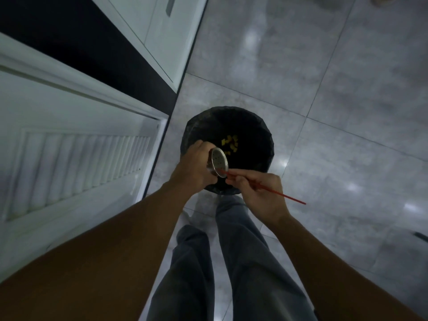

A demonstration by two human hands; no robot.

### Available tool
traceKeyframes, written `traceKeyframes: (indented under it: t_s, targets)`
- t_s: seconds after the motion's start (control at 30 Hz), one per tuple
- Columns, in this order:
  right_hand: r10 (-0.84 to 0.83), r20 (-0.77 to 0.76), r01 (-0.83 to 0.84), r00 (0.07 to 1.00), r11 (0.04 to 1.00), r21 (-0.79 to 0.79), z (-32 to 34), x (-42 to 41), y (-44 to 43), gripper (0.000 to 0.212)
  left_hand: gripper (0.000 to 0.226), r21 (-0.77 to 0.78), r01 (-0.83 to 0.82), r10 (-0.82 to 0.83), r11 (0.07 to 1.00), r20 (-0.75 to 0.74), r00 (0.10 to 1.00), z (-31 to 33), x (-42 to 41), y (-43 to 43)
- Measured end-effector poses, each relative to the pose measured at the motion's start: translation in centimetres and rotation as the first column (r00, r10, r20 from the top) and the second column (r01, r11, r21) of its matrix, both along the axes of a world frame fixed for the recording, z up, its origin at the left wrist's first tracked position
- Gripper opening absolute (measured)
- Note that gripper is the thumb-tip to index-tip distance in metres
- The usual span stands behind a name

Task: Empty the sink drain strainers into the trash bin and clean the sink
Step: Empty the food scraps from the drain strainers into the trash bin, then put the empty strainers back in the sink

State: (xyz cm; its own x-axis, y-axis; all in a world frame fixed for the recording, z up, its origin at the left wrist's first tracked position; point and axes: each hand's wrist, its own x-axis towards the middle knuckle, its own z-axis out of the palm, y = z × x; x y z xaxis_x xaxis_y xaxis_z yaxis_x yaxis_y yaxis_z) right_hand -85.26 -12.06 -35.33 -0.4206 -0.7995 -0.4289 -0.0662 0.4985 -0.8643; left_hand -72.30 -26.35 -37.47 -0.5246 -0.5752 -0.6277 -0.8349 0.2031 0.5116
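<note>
The person is standing over a black trash bin [271,140] that is sitting on the grey tiled floor [335,66], just beside the corner of a white cabinet. The left hand [194,165] is gripping a round metal drain strainer [218,162], fingers curled round its body, and is holding it tipped on its side above the near half of the bin, with its perforated face turned toward the right. The right hand [261,193] is pinching a thin red stick [294,199] between thumb and fingers. The stick's tip is touching the lower edge of the strainer, and its long end is pointing out to the right over the floor. Small yellow scraps [230,143] are lying at the bottom of the bin, just beyond the strainer.

Both hands and the strainer are covering the bin's near rim, so that part is not showing. To the left, a white louvred cabinet door [81,165] is filling much of the view, and a dark strip [92,42] is separating it from more white panels farther back. Below the forearms, the person's legs in grey trousers [192,262] are reaching down to the floor close behind the bin. A small dark thing at the right edge is too cut off to identify.
</note>
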Motion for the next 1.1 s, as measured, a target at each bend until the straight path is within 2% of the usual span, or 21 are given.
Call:
traceKeyframes:
  t_s: [0.13,0.33,0.47,0.57,0.7,0.83,0.97,1.1]
  targets:
    - [-0.141,-0.007,0.141,0.990,0.986,0.083,0.4,0.0,-0.1,0.021,0.072,-0.033,-0.010,0.009,0.999,-0.049,0.999,0.5,0.5,0.0]
    - [-0.312,0.015,0.311,0.950,0.949,0.049,3.3,-0.6,0.7,0.021,0.081,-0.032,-0.124,0.121,0.992,-0.084,0.989,3.1,2.4,-0.1]
    - [-0.316,-0.085,0.320,0.945,0.947,0.040,6.9,-0.4,0.8,0.021,0.086,-0.013,-0.171,0.165,0.985,-0.181,0.969,7.7,3.8,0.3]
    - [-0.245,-0.128,0.250,0.961,0.968,0.020,10.4,0.3,0.2,0.022,0.083,-0.026,-0.194,0.180,0.981,-0.264,0.948,12.1,4.4,0.5]
    - [-0.146,-0.167,0.144,0.975,0.989,-0.027,17.5,1.8,-2.2,0.026,0.086,-0.050,-0.307,0.272,0.951,-0.346,0.898,20.1,4.8,-0.4]
    - [0.050,-0.369,-0.107,0.928,0.985,-0.135,25.0,3.4,-5.3,0.032,0.088,-0.122,-0.446,0.363,0.886,-0.415,0.834,29.6,6.9,-2.1]
    - [0.128,-0.502,-0.314,0.856,0.899,-0.306,31.6,5.5,-9.5,0.026,0.088,-0.297,-0.586,0.401,0.754,-0.498,0.769,37.7,11.7,-4.2]
    - [0.215,-0.560,-0.511,0.800,0.732,-0.450,35.9,9.1,-13.8,0.030,0.075,-0.387,-0.756,0.528,0.527,-0.548,0.649,42.9,18.0,-5.7]
